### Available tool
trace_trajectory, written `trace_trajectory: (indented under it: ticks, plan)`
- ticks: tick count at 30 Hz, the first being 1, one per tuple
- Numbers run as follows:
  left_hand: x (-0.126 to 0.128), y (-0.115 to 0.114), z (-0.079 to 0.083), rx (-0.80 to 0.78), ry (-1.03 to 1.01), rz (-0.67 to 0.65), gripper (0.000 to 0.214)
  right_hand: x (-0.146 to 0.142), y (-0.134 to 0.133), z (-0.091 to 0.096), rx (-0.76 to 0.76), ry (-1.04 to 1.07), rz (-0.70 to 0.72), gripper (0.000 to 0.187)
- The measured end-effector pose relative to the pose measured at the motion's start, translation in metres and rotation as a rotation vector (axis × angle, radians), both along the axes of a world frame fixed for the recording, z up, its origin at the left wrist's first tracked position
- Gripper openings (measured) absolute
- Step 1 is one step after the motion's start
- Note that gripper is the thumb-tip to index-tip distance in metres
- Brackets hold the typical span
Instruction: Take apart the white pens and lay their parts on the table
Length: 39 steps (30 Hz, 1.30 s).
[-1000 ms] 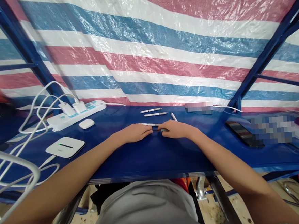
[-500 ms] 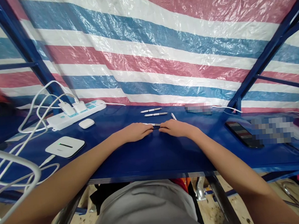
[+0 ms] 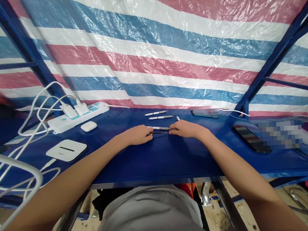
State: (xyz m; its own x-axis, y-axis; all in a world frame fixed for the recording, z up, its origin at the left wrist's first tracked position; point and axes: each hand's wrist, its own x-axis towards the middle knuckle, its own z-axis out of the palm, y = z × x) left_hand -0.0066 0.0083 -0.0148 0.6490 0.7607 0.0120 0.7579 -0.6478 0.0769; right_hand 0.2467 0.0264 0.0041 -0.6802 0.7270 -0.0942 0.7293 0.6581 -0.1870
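Thin dark rod (image 3: pixel 160 132) stretches between two hands at the middle of a blue counter (image 3: pixel 157 161), low over its top. The left hand (image 3: pixel 138 135) has its fingers curled shut on the rod's left end, and the right hand (image 3: pixel 188 129) pinches the right end. Half a second ago the fingertips almost met and little of the rod showed. Now the hands have drawn apart, the right one having slid further right, and a longer stretch of rod is bared.

A white and grey pen (image 3: pixel 158 128) lies just behind the rod and nearly parallel to it, reaching from one set of fingertips to the other. Whether the fingers also touch it is too small to tell.

Further back, two more pens (image 3: pixel 156 113) lie side by side, and a fourth pen (image 3: pixel 177 118) rests beside the right hand; none has moved. At the left stand a white power strip (image 3: pixel 77 115) with plugs and looping cables (image 3: pixel 34 109), a small white case (image 3: pixel 88 126) and a flat white box (image 3: pixel 66 150), whose green light no longer shows. A dark phone (image 3: pixel 250 138) lies at the right. A red, white and blue striped tarp (image 3: pixel 164 41) hangs behind.
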Motion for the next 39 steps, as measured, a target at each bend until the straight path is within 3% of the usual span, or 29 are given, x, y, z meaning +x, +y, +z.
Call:
trace_trajectory:
  ticks: [8, 14, 29, 39]
  plan:
    - [0.001, -0.002, 0.001, 0.009, 0.02, 0.047, 0.021, 0.003, 0.002, -0.001, 0.07, -0.038, -0.072, 0.028]
    - [0.0, -0.001, 0.0, 0.004, 0.036, 0.057, 0.019, -0.003, 0.005, -0.012, 0.074, -0.053, -0.048, 0.028]
    - [0.002, -0.002, 0.0, 0.005, 0.042, 0.014, 0.019, -0.016, -0.007, -0.01, 0.08, -0.027, 0.06, 0.026]
    - [-0.008, 0.001, 0.009, 0.063, 0.08, 0.086, 0.019, -0.014, -0.002, -0.012, 0.128, -0.07, -0.007, 0.024]
